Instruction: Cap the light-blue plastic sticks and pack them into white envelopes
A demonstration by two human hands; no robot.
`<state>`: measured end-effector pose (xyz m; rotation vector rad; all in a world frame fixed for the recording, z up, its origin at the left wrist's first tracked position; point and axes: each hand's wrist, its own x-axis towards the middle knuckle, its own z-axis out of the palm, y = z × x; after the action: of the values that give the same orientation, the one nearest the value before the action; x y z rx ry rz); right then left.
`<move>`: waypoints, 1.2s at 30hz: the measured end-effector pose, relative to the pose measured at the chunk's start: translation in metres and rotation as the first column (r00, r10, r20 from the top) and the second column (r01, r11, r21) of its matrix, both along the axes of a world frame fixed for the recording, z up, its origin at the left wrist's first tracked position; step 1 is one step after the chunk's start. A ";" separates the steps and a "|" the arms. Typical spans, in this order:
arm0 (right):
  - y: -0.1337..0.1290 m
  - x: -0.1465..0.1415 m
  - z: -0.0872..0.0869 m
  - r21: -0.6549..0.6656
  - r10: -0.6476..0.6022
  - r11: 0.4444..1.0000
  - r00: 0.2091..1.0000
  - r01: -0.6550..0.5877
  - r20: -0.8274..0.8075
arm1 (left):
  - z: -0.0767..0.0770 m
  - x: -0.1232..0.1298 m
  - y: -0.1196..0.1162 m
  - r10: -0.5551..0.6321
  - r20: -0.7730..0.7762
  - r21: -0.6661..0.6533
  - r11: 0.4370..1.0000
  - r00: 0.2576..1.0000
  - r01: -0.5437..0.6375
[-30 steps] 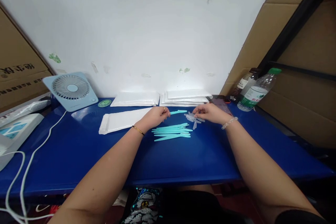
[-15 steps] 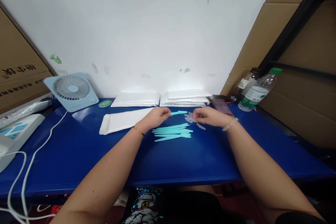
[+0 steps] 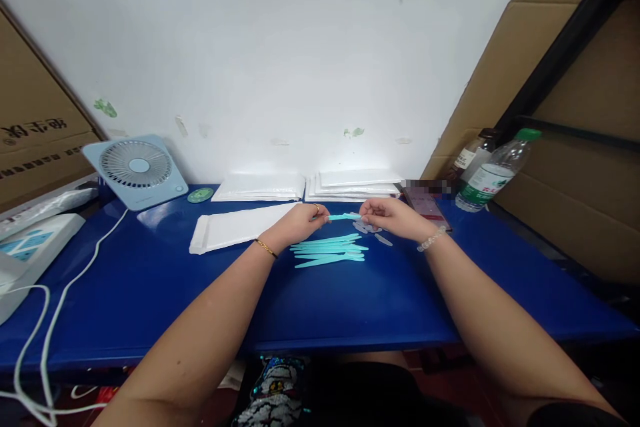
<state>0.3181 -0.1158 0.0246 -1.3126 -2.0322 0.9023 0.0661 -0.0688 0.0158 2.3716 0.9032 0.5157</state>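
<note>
A turquoise eyebrow razor [image 3: 343, 217] is held level above the blue table. My left hand [image 3: 304, 221] pinches its handle end. At the blade end, my right hand [image 3: 383, 217] has thumb and forefinger closed on the tip; whether a clear cap sits between them is too small to tell. Just below the right fingers lies a small pile of clear blade caps [image 3: 363, 227], with a single loose cap [image 3: 383, 239] beside it. Several more turquoise eyebrow razors [image 3: 327, 249] are laid out side by side nearer me, blade ends to the right.
A white padded envelope [image 3: 230, 230] lies left of my left hand. Stacks of white envelopes [image 3: 260, 187] line the wall. A phone [image 3: 427, 205] and bottles [image 3: 487, 180] stand at the right; a fan [image 3: 140, 170], a white cable [image 3: 75, 280] and a green disc [image 3: 200, 195] are left.
My right hand has moved from the pile of clear caps up and left to the razor's blade end, and its fingers now meet the razor. My left hand has barely moved.
</note>
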 end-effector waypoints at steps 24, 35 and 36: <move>0.017 0.001 -0.027 0.149 -0.088 0.989 0.880 0.021 0.466 | -0.003 0.006 -0.005 -0.013 -0.273 0.031 0.999 0.962 0.022; 0.010 0.016 -0.009 0.038 -0.022 0.999 0.958 0.012 0.286 | -0.005 -0.002 0.003 0.024 -0.206 0.129 0.992 0.978 0.003; 0.009 0.015 -0.009 0.033 -0.020 0.999 0.959 0.011 0.283 | -0.005 -0.002 0.004 0.022 -0.204 0.127 0.992 0.979 0.004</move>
<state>0.3330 -0.1065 0.0159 -1.5105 -2.2362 0.7049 0.0643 -0.0651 0.0110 2.5731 0.9987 0.3446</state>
